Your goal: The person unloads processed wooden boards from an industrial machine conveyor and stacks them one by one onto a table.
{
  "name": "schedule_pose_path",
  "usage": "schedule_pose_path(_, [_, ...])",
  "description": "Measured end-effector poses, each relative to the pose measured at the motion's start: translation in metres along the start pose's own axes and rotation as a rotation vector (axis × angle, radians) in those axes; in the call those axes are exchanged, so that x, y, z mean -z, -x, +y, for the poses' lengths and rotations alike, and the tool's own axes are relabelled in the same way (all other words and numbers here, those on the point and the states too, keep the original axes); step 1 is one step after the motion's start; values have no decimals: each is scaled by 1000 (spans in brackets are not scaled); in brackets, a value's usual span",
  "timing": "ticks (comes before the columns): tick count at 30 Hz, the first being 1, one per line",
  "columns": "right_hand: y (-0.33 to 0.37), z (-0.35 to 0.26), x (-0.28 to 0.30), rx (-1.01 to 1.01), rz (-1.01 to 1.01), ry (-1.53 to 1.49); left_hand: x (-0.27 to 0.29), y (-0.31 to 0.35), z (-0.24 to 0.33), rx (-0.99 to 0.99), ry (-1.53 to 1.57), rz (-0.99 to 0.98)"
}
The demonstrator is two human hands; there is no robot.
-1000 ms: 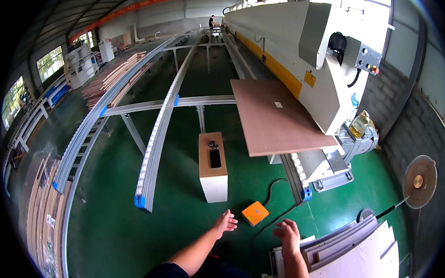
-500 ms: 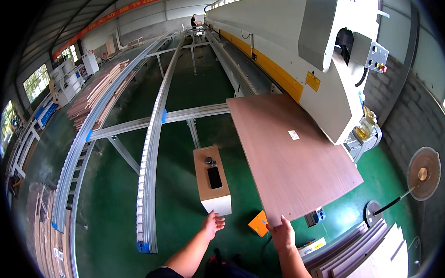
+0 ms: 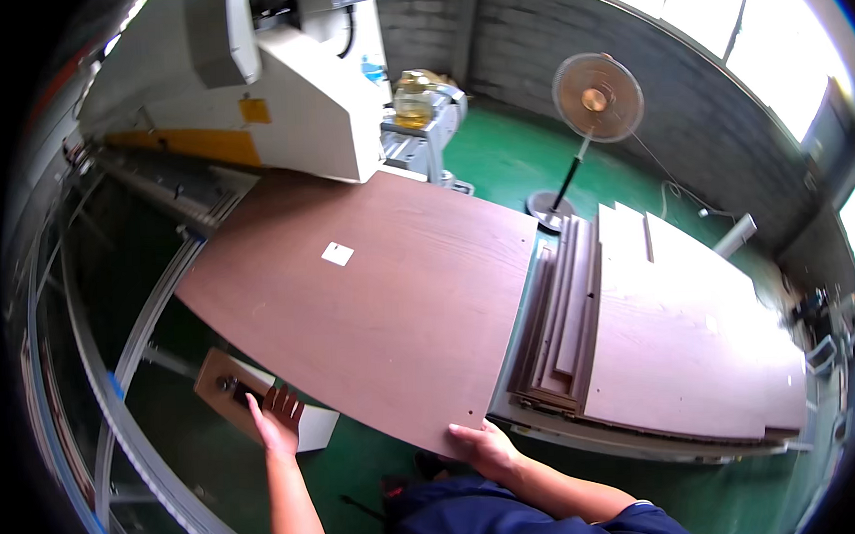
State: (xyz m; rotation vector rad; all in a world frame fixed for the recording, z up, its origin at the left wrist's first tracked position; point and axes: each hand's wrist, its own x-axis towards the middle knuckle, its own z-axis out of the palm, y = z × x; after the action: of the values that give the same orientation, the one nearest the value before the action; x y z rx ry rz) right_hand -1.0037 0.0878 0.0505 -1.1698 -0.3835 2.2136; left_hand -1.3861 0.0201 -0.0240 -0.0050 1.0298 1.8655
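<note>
A large brown wood-grain board (image 3: 391, 296) with a small white label (image 3: 338, 254) on it stretches out from beside the machine toward me. My right hand (image 3: 488, 448) grips its near corner, with the thumb on top and the other fingers partly hidden under the edge. To the left of the board, my left hand (image 3: 277, 423) is raised with its fingers apart and holds nothing. Behind that hand, a brown-topped white box (image 3: 317, 428) carries a black phone, mostly covered by the fingers, and small dark round objects.
The long white machine (image 3: 318, 111) stands beyond the board. Several brown panels (image 3: 675, 343) are stacked low on the right. Farther back is a pedestal fan (image 3: 598, 99) near a grey block wall. Metal roller rails (image 3: 152, 465) run along the left.
My view has swung to the right, bringing the panel stack and fan further in. My right hand keeps its hold on the board's corner; my left hand stays free, now in front of the box.
</note>
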Motion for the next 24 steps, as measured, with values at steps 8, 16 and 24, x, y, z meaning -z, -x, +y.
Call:
schedule_pose_path(8, [67,-17,57,65,14,-40,-74,3,-22,5,32,-266])
schedule_pose_path(16, [120,-7,96,277,288,-55,-89,38,-48,81,-89,-159])
schedule_pose_path(24, [151,7,156,520,366,18,-96,80,-94,183,-64,-166])
